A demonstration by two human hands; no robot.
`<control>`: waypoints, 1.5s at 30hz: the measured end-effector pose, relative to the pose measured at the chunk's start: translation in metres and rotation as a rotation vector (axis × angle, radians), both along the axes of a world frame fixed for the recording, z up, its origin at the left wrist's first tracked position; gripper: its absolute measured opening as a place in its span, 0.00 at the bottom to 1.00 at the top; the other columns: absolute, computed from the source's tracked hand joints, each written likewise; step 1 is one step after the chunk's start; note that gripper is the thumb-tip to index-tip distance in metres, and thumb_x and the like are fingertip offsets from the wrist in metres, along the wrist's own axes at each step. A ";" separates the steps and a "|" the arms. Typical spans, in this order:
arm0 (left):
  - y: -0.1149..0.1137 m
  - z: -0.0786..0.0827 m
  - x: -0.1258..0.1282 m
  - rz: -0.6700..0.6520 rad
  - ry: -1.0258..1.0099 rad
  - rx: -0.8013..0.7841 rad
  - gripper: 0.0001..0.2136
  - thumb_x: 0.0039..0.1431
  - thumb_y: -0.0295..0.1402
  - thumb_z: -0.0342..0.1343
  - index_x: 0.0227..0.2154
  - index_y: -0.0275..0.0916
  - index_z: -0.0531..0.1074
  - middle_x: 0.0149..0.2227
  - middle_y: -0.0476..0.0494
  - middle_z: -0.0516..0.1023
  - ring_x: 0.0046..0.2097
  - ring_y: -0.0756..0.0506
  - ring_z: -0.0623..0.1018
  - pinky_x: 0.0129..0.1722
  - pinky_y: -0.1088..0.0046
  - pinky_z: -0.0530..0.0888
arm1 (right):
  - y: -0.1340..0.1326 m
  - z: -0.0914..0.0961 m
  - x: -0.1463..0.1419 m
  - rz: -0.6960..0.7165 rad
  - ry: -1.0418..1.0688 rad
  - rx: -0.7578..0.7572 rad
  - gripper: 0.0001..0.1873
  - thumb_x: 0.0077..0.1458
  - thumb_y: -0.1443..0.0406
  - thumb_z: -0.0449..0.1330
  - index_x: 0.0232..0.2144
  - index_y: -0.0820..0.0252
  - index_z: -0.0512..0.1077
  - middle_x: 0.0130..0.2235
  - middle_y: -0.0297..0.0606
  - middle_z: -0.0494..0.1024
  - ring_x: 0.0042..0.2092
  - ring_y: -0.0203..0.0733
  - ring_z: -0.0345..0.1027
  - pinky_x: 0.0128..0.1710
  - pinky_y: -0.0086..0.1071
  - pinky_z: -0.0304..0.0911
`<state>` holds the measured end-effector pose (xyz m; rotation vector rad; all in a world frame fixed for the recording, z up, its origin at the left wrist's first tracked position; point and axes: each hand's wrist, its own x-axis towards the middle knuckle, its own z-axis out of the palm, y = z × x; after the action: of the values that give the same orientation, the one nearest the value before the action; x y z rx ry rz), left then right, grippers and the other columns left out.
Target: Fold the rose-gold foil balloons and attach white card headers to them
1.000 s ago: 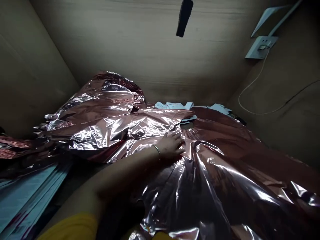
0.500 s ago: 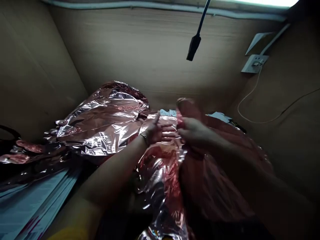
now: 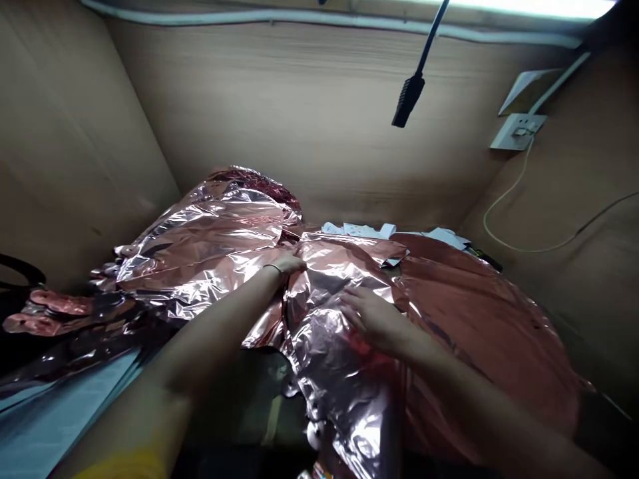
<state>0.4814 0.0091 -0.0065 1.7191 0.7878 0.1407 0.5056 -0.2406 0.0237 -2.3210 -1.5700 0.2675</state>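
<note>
A flat, crinkled rose-gold foil balloon (image 3: 329, 339) is spread out in the middle, its lobed lower edge hanging towards me. My left hand (image 3: 288, 263), with a thin bracelet on the wrist, is closed at the balloon's upper left edge; its fingertips are partly hidden. Over the middle of the same foil lies my right hand (image 3: 372, 318), fingers outstretched and apart. To the left rises a pile of similar foil balloons (image 3: 200, 233). Another large, smoother foil piece (image 3: 489, 326) extends under my right forearm.
White papers (image 3: 364, 231) lie behind the foil against the back panel. A black cable connector (image 3: 408, 100) hangs overhead. A wall socket (image 3: 519, 132) with a thin cord is on the right. Pale sheets (image 3: 64, 406) stand at lower left.
My right hand has come down from a raised, folded foil part and now rests flat. My left hand has moved left to the foil's edge. The middle foil now lies flatter and wider.
</note>
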 end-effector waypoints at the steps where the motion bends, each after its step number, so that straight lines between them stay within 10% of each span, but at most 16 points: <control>1: 0.002 0.000 0.000 0.008 0.028 0.099 0.12 0.64 0.36 0.55 0.45 0.34 0.70 0.43 0.43 0.74 0.41 0.46 0.76 0.40 0.65 0.76 | -0.012 -0.012 0.001 -0.010 -0.049 -0.004 0.24 0.64 0.60 0.46 0.56 0.66 0.68 0.61 0.53 0.64 0.62 0.55 0.55 0.60 0.46 0.53; 8: -0.036 0.024 -0.025 -0.132 -0.021 0.683 0.29 0.55 0.22 0.56 0.61 0.38 0.59 0.61 0.30 0.62 0.64 0.32 0.60 0.61 0.51 0.56 | -0.044 -0.080 0.003 -0.014 -0.135 -0.062 0.32 0.62 0.53 0.49 0.65 0.58 0.54 0.67 0.44 0.51 0.68 0.56 0.39 0.64 0.53 0.42; 14: -0.111 -0.005 -0.082 -0.783 -0.118 1.051 0.23 0.66 0.38 0.45 0.62 0.38 0.59 0.65 0.36 0.58 0.66 0.36 0.56 0.64 0.52 0.52 | -0.045 -0.076 0.000 -0.008 -0.106 -0.007 0.33 0.62 0.54 0.50 0.65 0.61 0.56 0.67 0.47 0.51 0.68 0.56 0.39 0.64 0.54 0.42; 20: -0.123 -0.039 -0.108 -0.873 -0.034 1.101 0.27 0.69 0.45 0.38 0.66 0.38 0.51 0.68 0.38 0.50 0.68 0.35 0.49 0.65 0.51 0.48 | -0.059 -0.056 0.079 -0.457 0.262 0.343 0.23 0.59 0.55 0.54 0.51 0.65 0.67 0.50 0.55 0.73 0.53 0.56 0.66 0.51 0.47 0.62; 25: -0.120 -0.034 -0.105 -0.878 -0.055 1.100 0.27 0.69 0.44 0.37 0.66 0.37 0.51 0.68 0.38 0.50 0.69 0.35 0.48 0.65 0.51 0.47 | -0.060 -0.054 0.145 -0.432 0.503 0.305 0.20 0.54 0.53 0.59 0.39 0.64 0.69 0.29 0.41 0.76 0.32 0.43 0.72 0.33 0.34 0.67; 33: -0.120 -0.036 -0.107 -0.893 -0.060 1.107 0.27 0.69 0.45 0.39 0.66 0.39 0.51 0.68 0.37 0.50 0.68 0.34 0.49 0.65 0.49 0.48 | -0.062 -0.059 0.145 -0.355 0.518 0.121 0.15 0.42 0.59 0.67 0.29 0.62 0.69 0.25 0.33 0.73 0.29 0.40 0.70 0.30 0.32 0.67; 37: -0.119 -0.035 -0.104 -0.919 -0.062 1.101 0.28 0.68 0.44 0.41 0.66 0.38 0.51 0.68 0.35 0.50 0.68 0.33 0.49 0.64 0.49 0.48 | -0.065 -0.051 0.126 -0.465 0.269 0.089 0.14 0.46 0.67 0.64 0.38 0.62 0.72 0.40 0.47 0.77 0.47 0.55 0.70 0.46 0.46 0.66; 39: -0.119 -0.035 -0.103 -0.928 -0.054 1.093 0.28 0.68 0.44 0.41 0.66 0.37 0.52 0.68 0.35 0.49 0.68 0.34 0.48 0.64 0.49 0.47 | -0.072 -0.044 0.109 -0.526 0.070 0.125 0.23 0.52 0.69 0.59 0.51 0.63 0.69 0.57 0.56 0.67 0.61 0.64 0.54 0.58 0.57 0.53; 42: -0.120 -0.038 -0.102 -0.931 -0.073 1.070 0.28 0.67 0.45 0.41 0.65 0.37 0.53 0.68 0.36 0.49 0.69 0.34 0.48 0.65 0.50 0.45 | -0.090 -0.036 0.074 -0.323 -0.243 0.116 0.31 0.54 0.71 0.53 0.62 0.65 0.59 0.67 0.52 0.49 0.68 0.61 0.35 0.64 0.58 0.38; 45: -0.121 -0.040 -0.101 -0.930 -0.091 1.046 0.28 0.67 0.44 0.42 0.65 0.35 0.54 0.68 0.33 0.50 0.68 0.33 0.48 0.65 0.50 0.45 | -0.111 -0.035 0.040 0.182 -0.155 -0.027 0.36 0.50 0.70 0.56 0.63 0.58 0.59 0.67 0.44 0.52 0.68 0.53 0.42 0.64 0.52 0.47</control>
<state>0.3800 -0.1123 -0.0465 2.8604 -0.3207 -0.0300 0.5457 -0.3517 -0.0115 -2.2684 -1.8671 0.1554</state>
